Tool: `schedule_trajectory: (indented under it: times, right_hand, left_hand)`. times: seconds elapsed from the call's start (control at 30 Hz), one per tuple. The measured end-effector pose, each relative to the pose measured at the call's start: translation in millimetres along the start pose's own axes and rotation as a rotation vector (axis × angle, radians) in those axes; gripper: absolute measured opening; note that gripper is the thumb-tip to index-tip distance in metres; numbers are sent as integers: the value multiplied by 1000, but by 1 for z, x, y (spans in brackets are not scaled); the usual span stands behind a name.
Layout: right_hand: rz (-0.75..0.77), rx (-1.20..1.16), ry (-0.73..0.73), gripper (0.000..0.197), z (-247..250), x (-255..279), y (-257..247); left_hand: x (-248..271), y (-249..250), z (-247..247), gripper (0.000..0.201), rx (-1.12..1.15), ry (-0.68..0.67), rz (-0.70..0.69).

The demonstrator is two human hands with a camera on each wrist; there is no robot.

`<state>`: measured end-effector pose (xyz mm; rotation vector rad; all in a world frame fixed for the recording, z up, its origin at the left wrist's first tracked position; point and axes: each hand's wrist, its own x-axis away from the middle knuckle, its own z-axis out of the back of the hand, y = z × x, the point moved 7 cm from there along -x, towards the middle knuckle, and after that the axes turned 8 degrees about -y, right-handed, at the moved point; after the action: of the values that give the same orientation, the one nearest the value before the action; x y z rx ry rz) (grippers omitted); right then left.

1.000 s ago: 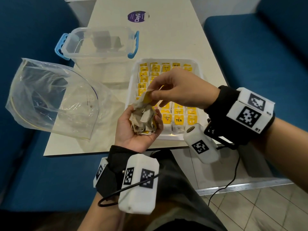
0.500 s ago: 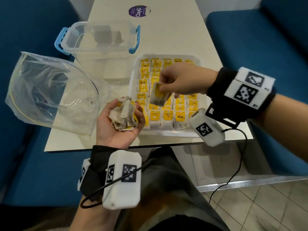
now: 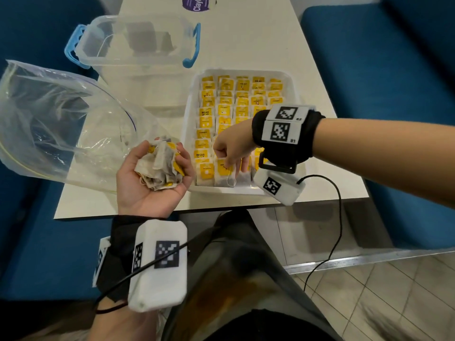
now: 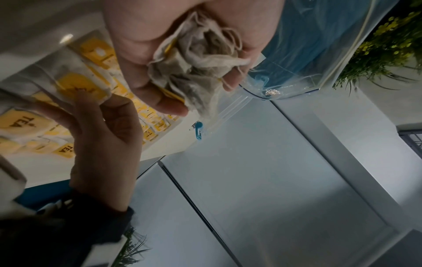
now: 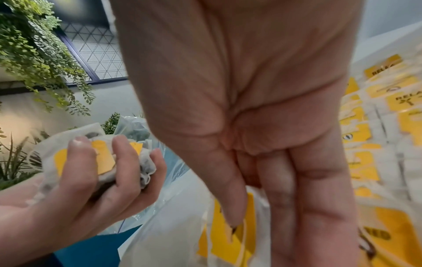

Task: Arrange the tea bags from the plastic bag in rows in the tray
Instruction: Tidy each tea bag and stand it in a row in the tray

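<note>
My left hand (image 3: 152, 193) lies palm up at the table's front edge, its fingers curled round a crumpled bunch of tea bags (image 3: 160, 166) with yellow tags. Just right of it my right hand (image 3: 231, 151) reaches into the white tray (image 3: 221, 190) and pinches one tea bag (image 3: 224, 172) at the front row. The tray holds several rows of yellow-tagged tea bags. In the right wrist view the thumb and straight fingers of the right hand (image 5: 251, 126) clamp that tea bag (image 5: 228, 234). The left wrist view shows the bunch (image 4: 200, 59) in my palm.
A clear plastic bag (image 3: 56, 124) lies open on the table's left side. Behind the tray stands a clear lidless container (image 3: 133, 43) with blue handles. Blue seats flank the table, and my lap is under its front edge.
My right hand pulled one tea bag from the bunch in my left hand and carried it down to the tray's front row. The left hand drew slightly left.
</note>
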<state>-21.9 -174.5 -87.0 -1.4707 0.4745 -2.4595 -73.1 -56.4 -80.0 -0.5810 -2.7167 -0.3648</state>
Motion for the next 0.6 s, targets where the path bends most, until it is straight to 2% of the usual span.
schedule_trajectory:
  times: [0.17, 0.3, 0.4, 0.47, 0.6]
  right_hand:
    - [-11, 18, -25, 25, -4, -4, -6]
    - [-33, 120, 0, 6, -5, -6, -10]
    - [-47, 159, 14, 4, -5, -5, -11]
    - [-49, 222, 20, 9, -5, -3, -12]
    - [-78, 331, 87, 30, -3, -2, -11]
  left_hand:
    - [-2, 3, 2, 70, 39, -25, 9]
    - [-2, 4, 1, 73, 39, -35, 6]
    - [-1, 5, 2, 69, 32, -30, -4]
    - [-1, 5, 3, 68, 36, -33, 3]
    - [-1, 4, 3, 64, 39, -43, 16]
